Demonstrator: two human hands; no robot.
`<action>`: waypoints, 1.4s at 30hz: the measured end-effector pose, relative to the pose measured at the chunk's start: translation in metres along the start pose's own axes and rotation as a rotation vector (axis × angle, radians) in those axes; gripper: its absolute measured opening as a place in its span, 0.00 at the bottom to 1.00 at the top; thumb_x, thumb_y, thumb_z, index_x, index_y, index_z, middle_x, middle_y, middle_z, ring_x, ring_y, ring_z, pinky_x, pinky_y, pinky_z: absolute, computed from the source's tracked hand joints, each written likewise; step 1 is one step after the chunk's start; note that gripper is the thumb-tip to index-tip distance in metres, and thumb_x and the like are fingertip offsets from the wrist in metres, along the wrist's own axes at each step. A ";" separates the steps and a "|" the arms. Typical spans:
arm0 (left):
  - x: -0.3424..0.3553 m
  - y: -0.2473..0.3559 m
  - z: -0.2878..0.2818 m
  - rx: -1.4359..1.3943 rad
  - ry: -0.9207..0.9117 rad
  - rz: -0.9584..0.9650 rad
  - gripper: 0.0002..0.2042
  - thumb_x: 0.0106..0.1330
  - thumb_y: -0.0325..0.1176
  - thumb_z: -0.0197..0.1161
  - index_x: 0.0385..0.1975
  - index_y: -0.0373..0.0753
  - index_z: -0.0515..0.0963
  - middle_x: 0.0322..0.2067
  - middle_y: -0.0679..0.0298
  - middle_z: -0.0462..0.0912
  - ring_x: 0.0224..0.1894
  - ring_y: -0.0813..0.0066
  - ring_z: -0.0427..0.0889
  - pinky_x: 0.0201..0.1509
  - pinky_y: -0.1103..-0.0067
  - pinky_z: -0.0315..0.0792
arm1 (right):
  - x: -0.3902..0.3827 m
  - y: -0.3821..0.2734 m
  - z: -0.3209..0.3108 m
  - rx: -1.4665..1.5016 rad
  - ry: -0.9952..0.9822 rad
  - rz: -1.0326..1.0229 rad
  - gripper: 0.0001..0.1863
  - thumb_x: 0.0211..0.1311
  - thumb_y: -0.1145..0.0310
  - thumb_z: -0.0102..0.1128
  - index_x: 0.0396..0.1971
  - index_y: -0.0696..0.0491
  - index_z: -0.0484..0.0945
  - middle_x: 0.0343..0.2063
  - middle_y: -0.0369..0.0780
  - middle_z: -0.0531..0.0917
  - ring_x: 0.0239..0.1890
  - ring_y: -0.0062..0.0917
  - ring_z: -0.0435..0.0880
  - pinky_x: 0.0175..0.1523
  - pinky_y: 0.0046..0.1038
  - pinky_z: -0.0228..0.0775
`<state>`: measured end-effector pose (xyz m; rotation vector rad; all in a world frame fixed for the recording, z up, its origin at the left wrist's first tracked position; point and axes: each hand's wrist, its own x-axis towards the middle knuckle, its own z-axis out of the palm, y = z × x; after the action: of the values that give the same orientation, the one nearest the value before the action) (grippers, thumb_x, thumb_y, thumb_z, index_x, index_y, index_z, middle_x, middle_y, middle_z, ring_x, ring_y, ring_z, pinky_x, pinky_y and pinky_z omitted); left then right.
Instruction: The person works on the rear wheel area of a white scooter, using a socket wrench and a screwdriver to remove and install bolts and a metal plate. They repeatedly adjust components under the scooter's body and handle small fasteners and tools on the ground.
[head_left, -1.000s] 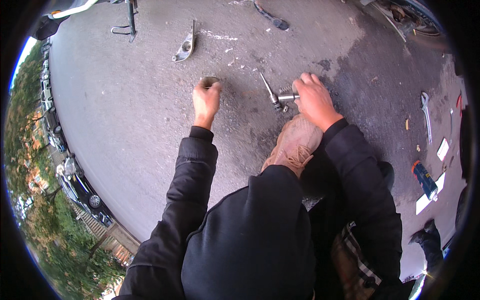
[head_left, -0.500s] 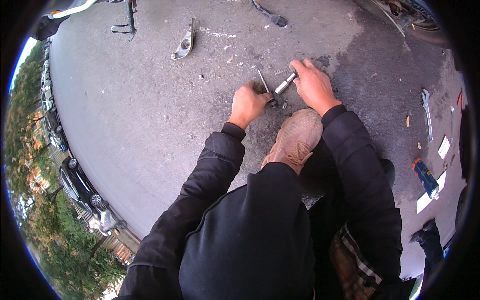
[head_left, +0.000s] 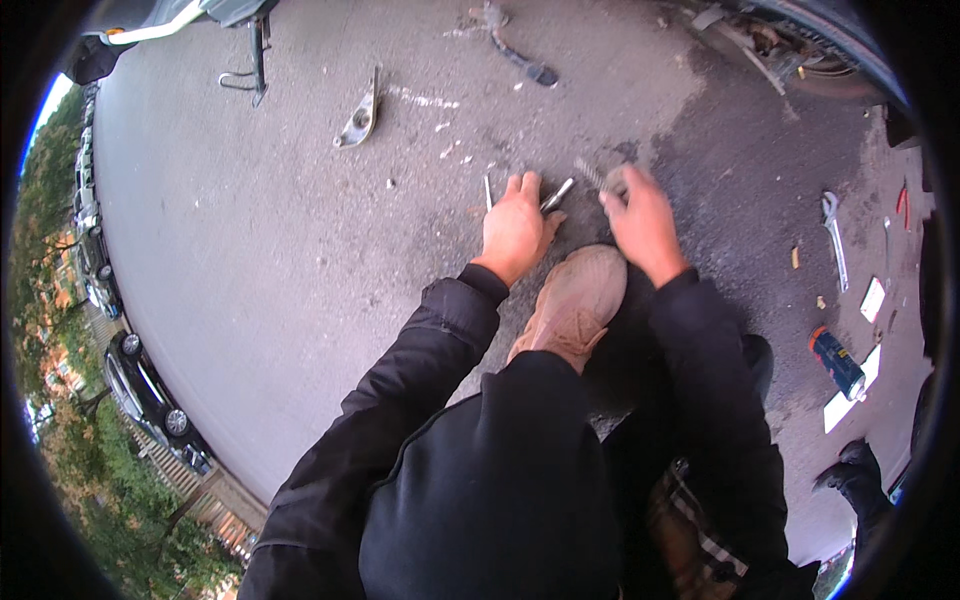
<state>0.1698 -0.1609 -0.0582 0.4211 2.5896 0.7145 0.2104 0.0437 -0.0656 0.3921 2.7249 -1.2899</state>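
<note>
My left hand (head_left: 516, 230) is low over the asphalt with its fingers curled. A short shiny metal cylinder (head_left: 557, 195) sticks out between its thumb and fingers. Past the other side of that hand a thin metal rod (head_left: 489, 192) shows; whether the hand touches it is hidden. My right hand (head_left: 640, 222), a little blurred, pinches a small coil spring (head_left: 590, 174) by its near end. Just below both hands is my tan shoe (head_left: 578, 300).
A metal lever plate (head_left: 360, 122) and a black-ended bent part (head_left: 540, 74) lie farther out. At right are a wrench (head_left: 835, 240), red-handled tool (head_left: 903, 208), spray can (head_left: 838, 364) and white sheet (head_left: 838, 408). A kickstand (head_left: 259, 65) stands at upper left; vehicle parts edge the upper right.
The metal cylinder has passed from my right hand to my left. My right hand has moved slightly right and down, with the spring in its fingers. The view has shifted a little.
</note>
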 end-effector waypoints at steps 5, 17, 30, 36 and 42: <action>0.017 -0.014 -0.002 0.079 -0.056 -0.038 0.19 0.63 0.37 0.68 0.49 0.34 0.73 0.46 0.44 0.81 0.44 0.41 0.85 0.47 0.55 0.80 | -0.034 -0.031 0.004 0.054 -0.230 -0.068 0.15 0.56 0.74 0.60 0.45 0.56 0.75 0.43 0.50 0.82 0.48 0.53 0.81 0.52 0.48 0.74; -0.038 -0.115 -0.064 0.080 0.128 -0.455 0.24 0.61 0.45 0.72 0.45 0.29 0.78 0.35 0.43 0.86 0.41 0.44 0.86 0.49 0.60 0.78 | -0.025 -0.043 0.063 -0.237 -0.422 -0.142 0.17 0.58 0.70 0.72 0.41 0.56 0.73 0.43 0.53 0.79 0.42 0.54 0.84 0.46 0.51 0.77; 0.021 -0.182 -0.097 0.049 0.279 -0.340 0.15 0.59 0.35 0.67 0.41 0.31 0.82 0.38 0.46 0.88 0.42 0.47 0.87 0.49 0.60 0.79 | -0.025 -0.019 0.031 0.215 -0.173 0.131 0.16 0.64 0.66 0.64 0.46 0.60 0.81 0.43 0.57 0.85 0.46 0.56 0.82 0.53 0.47 0.74; 0.032 -0.031 -0.074 -1.286 -0.226 -0.366 0.11 0.70 0.32 0.49 0.41 0.34 0.78 0.36 0.61 0.82 0.35 0.70 0.81 0.37 0.74 0.73 | -0.021 -0.011 -0.031 0.812 -0.061 0.368 0.12 0.71 0.69 0.64 0.47 0.60 0.84 0.33 0.32 0.83 0.30 0.13 0.73 0.36 0.20 0.66; 0.060 0.106 -0.046 -1.167 -0.675 -0.225 0.14 0.78 0.44 0.59 0.44 0.37 0.77 0.34 0.64 0.81 0.35 0.74 0.81 0.36 0.78 0.72 | -0.024 -0.032 -0.074 1.136 0.094 0.338 0.11 0.72 0.71 0.64 0.50 0.58 0.82 0.31 0.29 0.80 0.30 0.11 0.70 0.35 0.18 0.63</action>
<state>0.1151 -0.0694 0.0166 -0.0287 1.2576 1.4893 0.2262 0.0763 0.0102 0.9267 1.5583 -2.5629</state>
